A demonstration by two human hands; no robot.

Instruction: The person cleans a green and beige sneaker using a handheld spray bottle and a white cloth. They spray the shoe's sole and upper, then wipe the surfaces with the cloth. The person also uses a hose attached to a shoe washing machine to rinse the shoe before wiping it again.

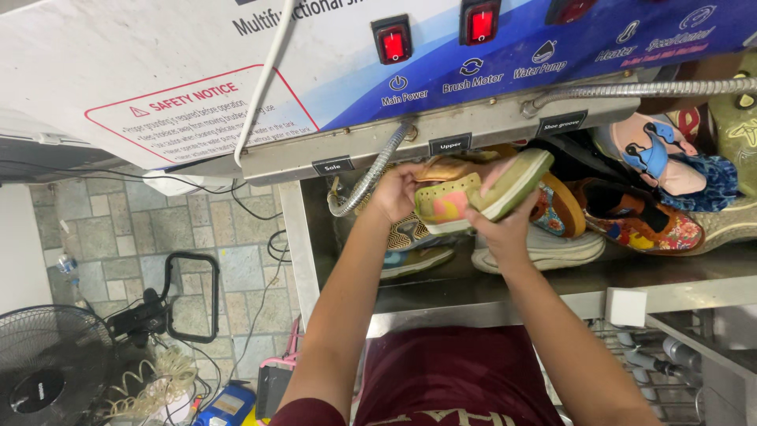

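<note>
Holding a shoe up at the washing machine

Gripped between both hands, a colourful sneaker [473, 193] with a pale green sole sits raised just under the machine's front panel, above the steel trough [552, 288]. Its sole faces right and its pink and yellow side faces the camera. The left hand [394, 189] is closed around the heel end, fingers wrapped on the upper. The right hand [505, 217] clasps the sole side, fingers curled over the edge. Just beside the left hand hangs a flexible metal hose [371, 177]. Below the shoe lie a white sneaker [544, 248] and a patterned one, and to the right a floral shoe [639, 221]. On the far panel glow red switches [393, 41]. Far left on the tiled floor stands a black fan [47, 363].
</note>
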